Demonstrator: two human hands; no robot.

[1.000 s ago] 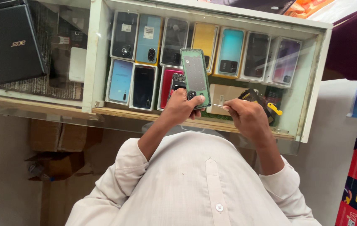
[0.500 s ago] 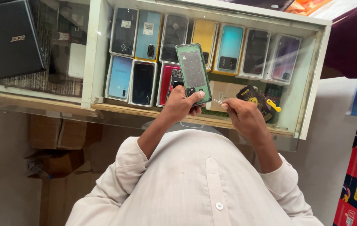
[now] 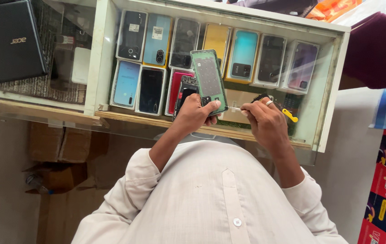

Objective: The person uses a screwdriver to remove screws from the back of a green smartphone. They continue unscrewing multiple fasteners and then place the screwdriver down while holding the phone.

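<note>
- The left hand (image 3: 193, 115) is closed round the lower end of an opened phone (image 3: 209, 81), held upright above the glass counter (image 3: 43, 118) and its display of handsets.
- The phone's back is off; a green inner frame is exposed.
- A thin screwdriver (image 3: 235, 108) is pinched in the right hand (image 3: 265, 122), its tip at the phone's bottom edge.
- Screw work seems in hand; a steady, square tip is called for.

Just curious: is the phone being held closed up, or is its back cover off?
Open. The phone in the left hand shows a bare green inner frame, and the right hand points a thin tool at it.
</note>
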